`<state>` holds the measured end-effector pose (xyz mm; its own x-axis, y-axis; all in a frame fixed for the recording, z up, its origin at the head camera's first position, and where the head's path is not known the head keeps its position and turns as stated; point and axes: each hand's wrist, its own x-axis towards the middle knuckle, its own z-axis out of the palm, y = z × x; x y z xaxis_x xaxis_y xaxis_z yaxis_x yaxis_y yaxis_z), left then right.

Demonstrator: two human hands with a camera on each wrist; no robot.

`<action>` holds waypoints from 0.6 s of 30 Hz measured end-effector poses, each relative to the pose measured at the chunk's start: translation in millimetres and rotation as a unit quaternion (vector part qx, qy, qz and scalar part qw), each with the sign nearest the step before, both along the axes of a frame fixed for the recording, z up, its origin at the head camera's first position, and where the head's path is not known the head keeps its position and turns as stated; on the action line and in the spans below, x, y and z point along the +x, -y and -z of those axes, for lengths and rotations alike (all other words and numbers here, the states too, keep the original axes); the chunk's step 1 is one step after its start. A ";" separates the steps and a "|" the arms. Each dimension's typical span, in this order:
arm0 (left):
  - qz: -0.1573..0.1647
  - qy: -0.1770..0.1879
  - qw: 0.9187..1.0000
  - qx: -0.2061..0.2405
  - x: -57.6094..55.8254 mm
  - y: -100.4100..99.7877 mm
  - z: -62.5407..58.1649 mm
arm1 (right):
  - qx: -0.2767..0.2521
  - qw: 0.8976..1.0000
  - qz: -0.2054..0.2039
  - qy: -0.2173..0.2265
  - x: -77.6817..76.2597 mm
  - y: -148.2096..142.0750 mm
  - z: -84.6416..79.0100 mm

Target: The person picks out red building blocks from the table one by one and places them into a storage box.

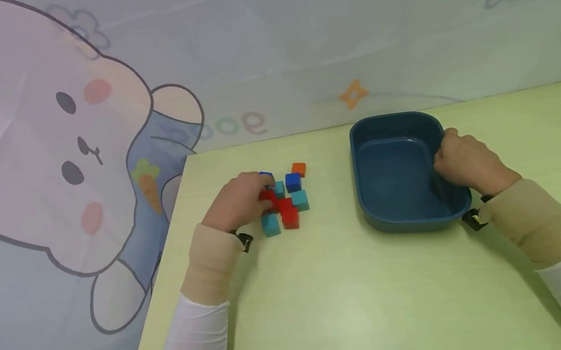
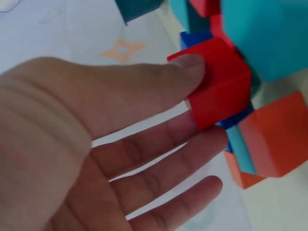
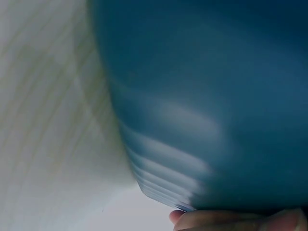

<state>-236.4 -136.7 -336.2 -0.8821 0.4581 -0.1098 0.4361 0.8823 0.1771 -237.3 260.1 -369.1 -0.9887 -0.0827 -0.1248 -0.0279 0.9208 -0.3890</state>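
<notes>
In the head view my left hand [image 1: 239, 200] reaches into a group of small cubes at the left of the table. Its thumb and fingers pinch a red cube [image 2: 224, 82], seen close up in the left wrist view. Around it lie a teal cube [image 1: 270, 225], another red cube [image 1: 290, 218], a second teal cube [image 1: 300, 200] and a blue cube [image 1: 293, 182]. My right hand [image 1: 471, 162] grips the right rim of a dark blue rectangular bin [image 1: 416, 224], with fingers over the edge. The bin's wall fills most of the right wrist view.
An orange cube [image 1: 299, 169] lies at the back of the group. The pale green table [image 1: 357, 299] ends on the left beside a printed cloth [image 1: 267, 55], which also hangs along the back edge. The bin stands upright, well right of the cubes.
</notes>
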 end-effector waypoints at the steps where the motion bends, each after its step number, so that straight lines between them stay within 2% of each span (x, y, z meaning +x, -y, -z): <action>1: 0.002 -0.002 1.000 0.003 0.4 -0.2 -1.4 | 0.001 1.000 0.002 0.001 -0.1 0.6 -0.2; 4: 0.014 -0.011 1.000 0.016 1.9 -2.2 -6.8 | 0.000 1.000 0.004 -0.001 -0.2 1.8 -1.0; 9: 0.036 -0.036 0.998 0.041 9.1 -17.5 -24.7 | -0.003 1.000 -0.005 -0.001 0.5 1.1 -1.5; 15: 0.098 -0.079 0.989 0.075 10.1 -63.6 -48.2 | -0.022 1.000 -0.005 -0.005 -0.2 -3.7 -1.7; 18: 0.134 -0.083 0.984 0.077 7.8 -89.1 -55.7 | -0.044 0.999 0.006 -0.012 -0.1 -4.6 1.0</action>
